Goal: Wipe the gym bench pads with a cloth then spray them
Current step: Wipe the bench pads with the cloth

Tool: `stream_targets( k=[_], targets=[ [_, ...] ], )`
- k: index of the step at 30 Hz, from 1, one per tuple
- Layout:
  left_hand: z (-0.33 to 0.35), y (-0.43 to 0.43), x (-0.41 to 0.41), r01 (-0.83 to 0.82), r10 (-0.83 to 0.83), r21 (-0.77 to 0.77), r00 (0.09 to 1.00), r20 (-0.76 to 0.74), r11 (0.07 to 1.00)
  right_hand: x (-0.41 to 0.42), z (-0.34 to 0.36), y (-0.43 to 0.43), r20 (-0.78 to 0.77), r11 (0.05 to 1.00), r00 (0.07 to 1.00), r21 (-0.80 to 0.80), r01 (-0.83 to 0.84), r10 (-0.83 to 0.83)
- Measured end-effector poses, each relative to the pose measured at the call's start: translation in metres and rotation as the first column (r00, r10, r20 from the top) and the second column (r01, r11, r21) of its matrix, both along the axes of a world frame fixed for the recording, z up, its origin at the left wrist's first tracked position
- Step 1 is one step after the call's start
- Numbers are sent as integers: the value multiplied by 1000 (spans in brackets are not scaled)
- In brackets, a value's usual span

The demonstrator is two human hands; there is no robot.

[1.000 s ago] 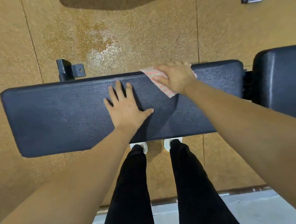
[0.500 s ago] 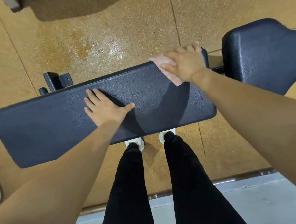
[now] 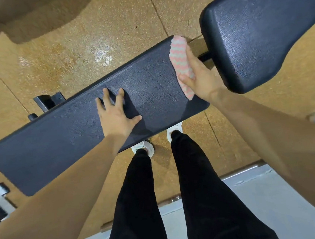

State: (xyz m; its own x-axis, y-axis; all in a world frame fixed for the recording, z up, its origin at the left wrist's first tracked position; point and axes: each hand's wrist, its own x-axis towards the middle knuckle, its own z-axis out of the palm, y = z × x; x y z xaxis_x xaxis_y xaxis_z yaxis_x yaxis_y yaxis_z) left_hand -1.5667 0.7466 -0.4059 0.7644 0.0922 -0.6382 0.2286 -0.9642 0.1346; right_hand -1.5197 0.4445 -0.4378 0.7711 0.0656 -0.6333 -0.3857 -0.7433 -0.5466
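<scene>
While the person stands over the bench, the left hand lies flat on the top of the long pad, near its middle. Its fingers are straight and spread, the thumb is stretched out to the right, and it holds nothing. The right hand is at the right end of the same pad and grips the cloth, a pink and grey zigzag-patterned rag. The thumb lies over the cloth's near part, the cloth is draped along the pad's end edge, and the remaining fingers of that hand are hidden behind it. The cloth touches the pad from its far corner down toward its near corner.

Just past that end sits the seat pad, dark and textured like the long one, wider at the near side and tapering away. The two pads are apart, and a dark bar shows in the gap between them. At the far side of the long pad a black metal bracket sticks out from under it.

Under the bench lies a speckled tan floor with a glossy patch beyond the long pad. Black-trousered legs and white shoes stand at the pad's near edge.
</scene>
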Motion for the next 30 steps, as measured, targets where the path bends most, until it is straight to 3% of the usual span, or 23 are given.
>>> stream_targets(
  k=[8, 11, 15, 19, 21, 25, 30],
  targets=[
    [-5, 0, -7, 1, -1, 5, 999, 49, 1000, -88, 15, -12, -159, 963, 950, -49, 263, -268],
    [-5, -13, -10, -54, 57, -37, 996, 62, 998, -90, 19, -17, -176, 950, 937, -136, 280, -301],
    [-3, -59, -25, 249, -202, -182, 949, 241, 951, -80, 19, -23, -254, 917, 882, -83, 389, -397],
    [-9, -126, -44, 472, -382, -304, 870, 311, 827, -70, 23, -37, -433, 699, 665, 106, 707, -608],
    [-15, -153, -46, 534, -447, -280, 836, 320, 798, -70, 27, -46, -497, 653, 626, 145, 743, -601],
    [-31, -171, -39, 632, -565, -98, 743, 358, 769, -72, 23, -53, -495, 686, 648, 135, 715, -579],
    [-46, -153, -46, 666, -593, 10, 657, 466, 746, -84, 23, -43, -496, 588, 555, 105, 802, -668]
  ],
)
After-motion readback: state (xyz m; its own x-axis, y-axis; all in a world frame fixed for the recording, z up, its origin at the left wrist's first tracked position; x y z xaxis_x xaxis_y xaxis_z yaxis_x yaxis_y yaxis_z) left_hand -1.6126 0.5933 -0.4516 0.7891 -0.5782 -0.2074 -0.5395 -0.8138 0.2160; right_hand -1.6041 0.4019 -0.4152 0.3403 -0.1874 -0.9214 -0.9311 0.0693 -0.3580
